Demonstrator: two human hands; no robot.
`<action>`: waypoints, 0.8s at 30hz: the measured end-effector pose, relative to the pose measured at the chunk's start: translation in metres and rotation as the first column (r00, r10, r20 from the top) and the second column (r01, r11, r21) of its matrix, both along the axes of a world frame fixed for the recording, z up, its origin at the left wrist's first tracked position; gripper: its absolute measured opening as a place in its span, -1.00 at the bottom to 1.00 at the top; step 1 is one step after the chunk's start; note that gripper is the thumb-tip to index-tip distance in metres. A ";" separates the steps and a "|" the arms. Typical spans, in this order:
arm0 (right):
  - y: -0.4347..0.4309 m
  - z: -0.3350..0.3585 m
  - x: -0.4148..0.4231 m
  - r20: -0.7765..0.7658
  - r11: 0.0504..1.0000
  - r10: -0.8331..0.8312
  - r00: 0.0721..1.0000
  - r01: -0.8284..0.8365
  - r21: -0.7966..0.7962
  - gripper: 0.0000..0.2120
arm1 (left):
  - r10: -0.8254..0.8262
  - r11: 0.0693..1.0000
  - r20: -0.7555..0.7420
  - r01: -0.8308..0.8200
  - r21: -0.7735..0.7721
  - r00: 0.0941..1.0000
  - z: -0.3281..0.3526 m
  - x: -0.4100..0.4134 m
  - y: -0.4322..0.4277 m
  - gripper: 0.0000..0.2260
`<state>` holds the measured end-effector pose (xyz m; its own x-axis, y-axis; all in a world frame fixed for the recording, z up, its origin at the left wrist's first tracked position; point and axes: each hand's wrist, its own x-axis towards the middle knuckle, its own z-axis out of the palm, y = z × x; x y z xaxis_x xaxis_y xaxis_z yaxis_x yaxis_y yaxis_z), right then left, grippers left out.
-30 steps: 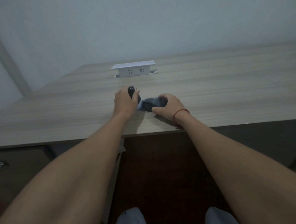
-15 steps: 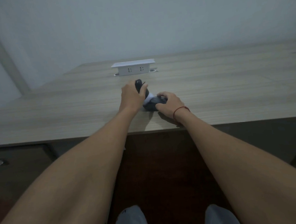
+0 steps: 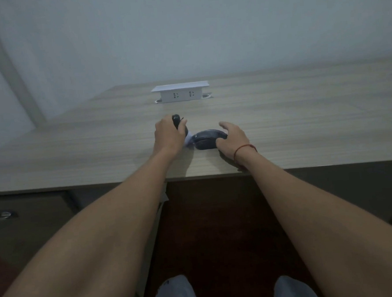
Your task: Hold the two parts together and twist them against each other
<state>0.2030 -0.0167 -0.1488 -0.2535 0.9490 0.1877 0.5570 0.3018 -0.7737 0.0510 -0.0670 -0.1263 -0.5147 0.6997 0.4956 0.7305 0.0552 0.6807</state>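
The left hand (image 3: 168,136), a little left of the frame's centre in the head view, is curled round a small dark handle-like object (image 3: 176,120) whose rounded tip pokes up above the knuckles. A pale wipe or bit of paper (image 3: 188,141) shows just below its fingers, touching the left edge of the dark rounded object (image 3: 209,139) that lies on the wooden table (image 3: 303,118).

The right hand (image 3: 232,138), just right of centre, has changed most. Half a second ago it lay over the top of the dark object with fingers closed on it; now it has slid to the object's right end, the thumb tucked against its near side and the fingers lifted and spread, hardly grasping. More of the dark shell is laid bare as a result. My reading is that the right hand is now steadying rather than holding, leaving the surface free for the left hand's wiping.

The dark object's long axis runs left to right across the frame, parallel with the table's near edge, domed side up. The handle-like piece stands nearly upright, tip toward the white socket box (image 3: 180,93) at upper centre.
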 end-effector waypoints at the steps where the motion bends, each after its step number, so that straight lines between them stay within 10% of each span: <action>1: 0.000 0.001 0.000 -0.011 0.999 -0.038 0.999 0.038 0.021 -0.46 | 0.005 1.000 0.024 -0.006 0.028 1.000 0.001 0.000 0.001 -0.74; 7: -0.006 0.001 0.002 0.050 0.957 -0.260 0.964 0.250 0.146 -0.50 | -0.011 0.998 0.082 0.006 0.062 0.997 0.000 0.007 0.007 -0.77; 19: -0.005 -0.001 -0.004 0.149 0.985 -0.137 0.979 0.119 0.125 -0.36 | -0.123 0.991 0.059 0.126 -0.053 0.991 0.001 0.005 0.001 -0.85; 24: -0.010 0.003 0.002 0.160 0.997 -0.029 0.987 0.016 0.081 -0.34 | -0.063 0.986 0.075 0.051 0.158 0.995 0.013 0.007 0.002 -0.80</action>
<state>0.2051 -0.0270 -0.1458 -0.2652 0.9385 0.2212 0.6794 0.3447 -0.6478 0.0581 -0.0648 -0.1136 -0.5180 0.6467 0.5599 0.6728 -0.0962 0.7335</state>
